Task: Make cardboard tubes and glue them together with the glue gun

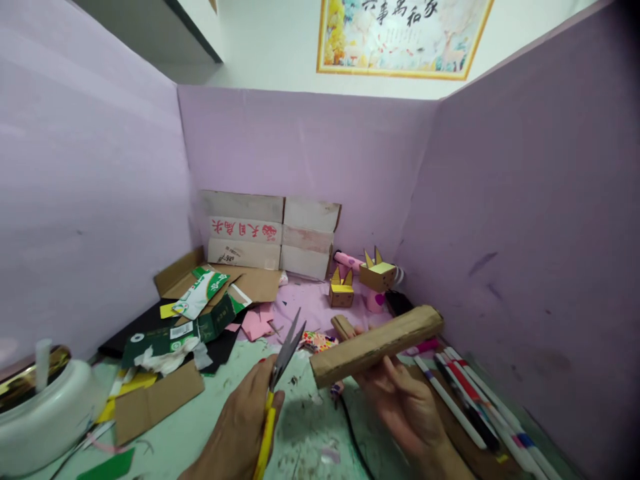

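My left hand (pixel 235 427) is closed round the yellow handles of a pair of scissors (pixel 280 373), whose grey blades point up and to the right, slightly apart. My right hand (pixel 400 400) grips a rolled brown cardboard bar (pixel 375 345) from below and holds it tilted, right end higher. The scissor tips are just left of the bar's left end, not touching it.
Several marker pens (pixel 475 400) lie in a row at the right. Two small cardboard animal boxes (pixel 360 280) stand at the back by flattened cartons (pixel 273 233). Cardboard and paper scraps (pixel 190 320) pile at the left, beside a white rounded container (pixel 45 413). Purple partition walls (pixel 525 233) enclose the desk.
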Available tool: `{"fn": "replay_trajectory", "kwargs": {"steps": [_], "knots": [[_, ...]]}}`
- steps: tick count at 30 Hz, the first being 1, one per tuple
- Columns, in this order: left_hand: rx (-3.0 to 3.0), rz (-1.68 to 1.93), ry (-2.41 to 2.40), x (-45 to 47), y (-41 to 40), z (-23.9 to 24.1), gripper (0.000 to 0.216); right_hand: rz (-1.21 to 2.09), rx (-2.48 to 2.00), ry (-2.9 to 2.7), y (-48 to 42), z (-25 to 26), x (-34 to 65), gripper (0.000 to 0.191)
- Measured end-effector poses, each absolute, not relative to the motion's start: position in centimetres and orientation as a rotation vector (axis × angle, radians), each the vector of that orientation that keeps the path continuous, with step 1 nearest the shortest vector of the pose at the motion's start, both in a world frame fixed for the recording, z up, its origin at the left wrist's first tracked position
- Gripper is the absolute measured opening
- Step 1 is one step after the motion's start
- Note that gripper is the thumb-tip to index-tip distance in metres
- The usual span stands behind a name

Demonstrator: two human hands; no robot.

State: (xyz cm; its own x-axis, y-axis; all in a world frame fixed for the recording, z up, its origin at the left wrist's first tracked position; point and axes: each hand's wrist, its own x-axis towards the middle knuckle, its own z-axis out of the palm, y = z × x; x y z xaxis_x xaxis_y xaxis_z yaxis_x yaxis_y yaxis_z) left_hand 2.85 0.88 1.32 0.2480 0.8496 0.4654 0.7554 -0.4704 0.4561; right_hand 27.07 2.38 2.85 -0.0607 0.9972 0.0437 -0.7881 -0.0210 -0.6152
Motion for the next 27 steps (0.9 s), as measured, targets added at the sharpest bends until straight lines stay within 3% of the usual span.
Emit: {"fn": "replay_trajectory", "kwargs": {"steps": [17,23,27], "knots": [[2.209,1.445,1.316,4.8,-0.4,-0.1,0.032,1.458,-0.538,-0.535,3.0,2.6,27.3,0.023],[1.694,1.464,1.514,5.7,-0.8,1.1,0.022,1.475,-0.439,-0.660,2.5,2.8,26.4,0.042],[1.296,1.500,1.402,6.4,-0.8,2.0,0.039,1.431,-0.438,-0.680,2.2,3.1,25.8,0.058]]}}
